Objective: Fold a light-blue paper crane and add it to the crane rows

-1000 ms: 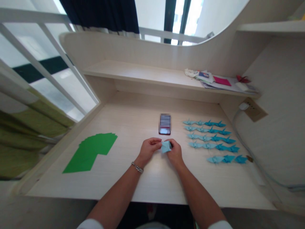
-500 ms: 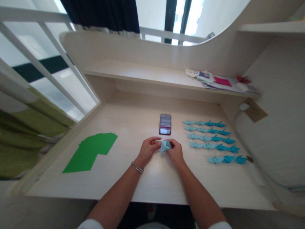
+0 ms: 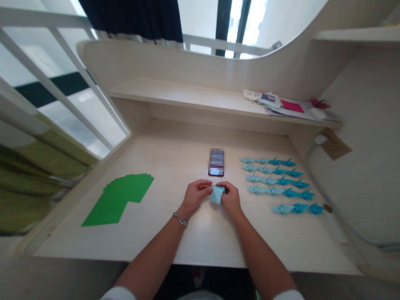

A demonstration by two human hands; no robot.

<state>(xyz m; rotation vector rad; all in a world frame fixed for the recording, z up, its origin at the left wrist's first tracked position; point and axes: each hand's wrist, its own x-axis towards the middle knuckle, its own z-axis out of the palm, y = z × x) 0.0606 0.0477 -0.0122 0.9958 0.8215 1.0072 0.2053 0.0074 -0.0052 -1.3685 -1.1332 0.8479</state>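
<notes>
Between my left hand (image 3: 196, 195) and my right hand (image 3: 231, 199), a light blue piece of folded paper (image 3: 217, 195) is pinched above the middle of the desk. It forms a pointed, diamond-like shape, with its upper part partly hidden by my fingers. A phone (image 3: 216, 162) with a blurred screen lies just beyond my hands. Several rows of blue origami cranes (image 3: 275, 183) stand to the right of my right hand. Left of my left hand lies a fanned stack of green paper sheets (image 3: 118, 200).
The pale wooden desk (image 3: 200, 237) is bounded by a low side wall on the left. A shelf (image 3: 187, 93) above it holds papers and a red origami crane (image 3: 318, 103). A wall socket (image 3: 334, 146) with a cable sits at the right.
The light blue paper has been refolded slightly, and its lower point now hangs more squarely between my hands. My hands have moved closer around it; the phone, cranes and green sheets stay put.
</notes>
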